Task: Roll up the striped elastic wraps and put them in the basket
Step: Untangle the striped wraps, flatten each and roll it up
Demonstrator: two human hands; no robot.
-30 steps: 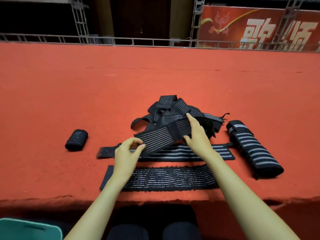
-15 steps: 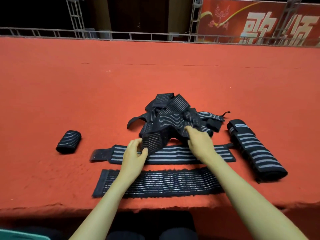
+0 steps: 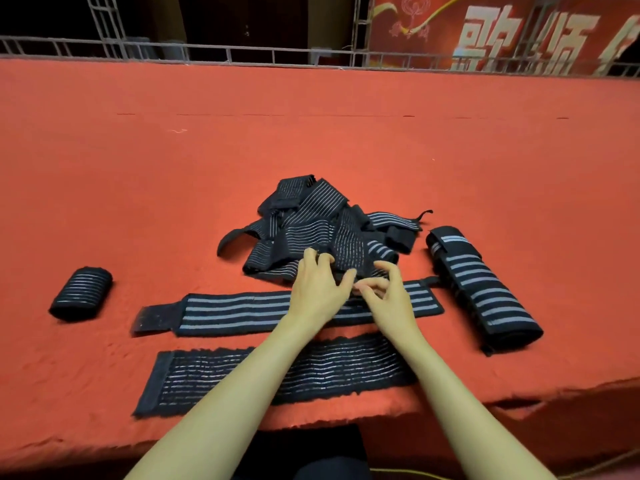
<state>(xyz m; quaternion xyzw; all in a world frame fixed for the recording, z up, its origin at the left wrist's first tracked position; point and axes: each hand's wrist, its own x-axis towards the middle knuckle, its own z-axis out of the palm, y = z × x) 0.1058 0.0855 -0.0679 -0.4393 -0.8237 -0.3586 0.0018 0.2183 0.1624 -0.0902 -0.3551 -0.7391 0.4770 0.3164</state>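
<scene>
At 6 o'clock of the pile [image 3: 308, 216], drawn together since a second ago: left hand [image 3: 317, 292], clamped on slackened wrap [image 3: 348, 249]; right hand [image 3: 389, 299], curled, hold indeterminate. Seemingly set to start rolling.

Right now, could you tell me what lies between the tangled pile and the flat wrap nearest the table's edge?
In the head view, a broad-striped flat wrap lies between them, with the left hand and right hand over it.

Even overhead light, soft shadows; dark background; wide-angle bending at edges; slight blur.
</scene>
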